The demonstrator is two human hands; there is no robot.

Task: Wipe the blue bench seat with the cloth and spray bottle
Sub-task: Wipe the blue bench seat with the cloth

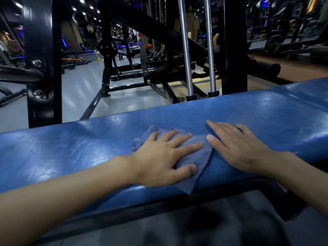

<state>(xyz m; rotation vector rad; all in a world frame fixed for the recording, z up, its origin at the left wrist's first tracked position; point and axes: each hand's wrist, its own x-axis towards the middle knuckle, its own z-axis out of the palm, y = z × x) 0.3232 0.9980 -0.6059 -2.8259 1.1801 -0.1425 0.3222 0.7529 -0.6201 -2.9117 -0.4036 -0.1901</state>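
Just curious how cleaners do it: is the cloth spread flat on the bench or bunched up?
Loosely bunched. The cloth shows folds and wrinkles under the flat left hand; one corner hangs over the bench edge.

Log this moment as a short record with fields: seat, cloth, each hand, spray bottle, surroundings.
seat: blue bench seat, glossy padding, runs across the view
cloth: blue-grey cloth, crumpled on the seat, one corner draped over the near edge
left hand: left hand lies flat on the cloth, fingers spread and straight
right hand: right hand lies flat on the bare seat just right of the cloth, holding nothing
spray bottle: not in view
surroundings: black machine frame and chrome guide rods behind the seat
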